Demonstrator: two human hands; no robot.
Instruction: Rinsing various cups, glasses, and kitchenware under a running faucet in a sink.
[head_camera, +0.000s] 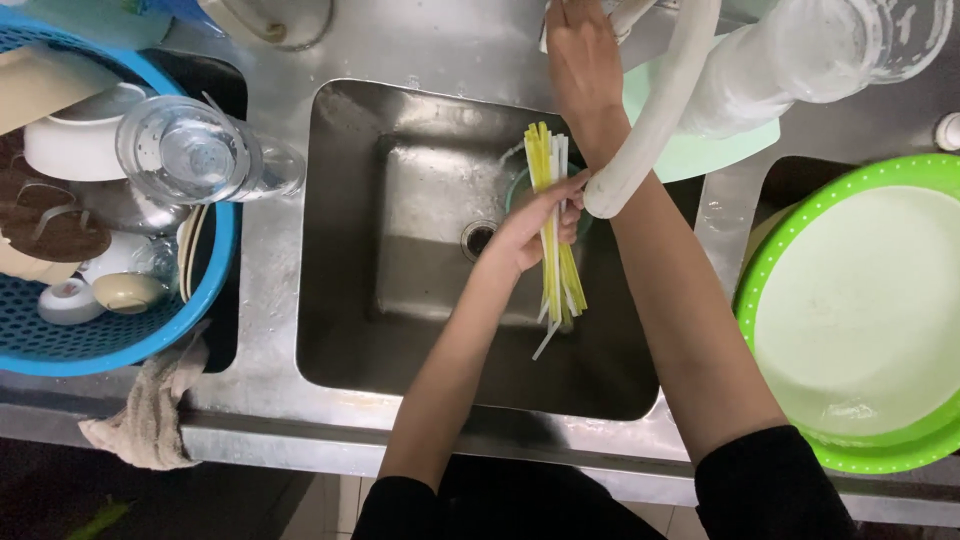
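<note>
Yellow and white straws (553, 225) sit bunched in the left hand (530, 228), clamped mid-length over the steel sink (340, 250) so they lie under the white hose (650, 120), whose mouth ends just beside them. The right hand (580, 60) reaches to twelve o'clock, apparently at the tap; its grip I cannot tell. A blue basket (130, 340) of dishes sits at nine o'clock, a green basin (860, 320) at three.

A wet steel counter (270, 330) with a sunken sink (420, 330) carries a blue basket (110, 335), a green basin (850, 300), and a draped beige rag (150, 415).
</note>
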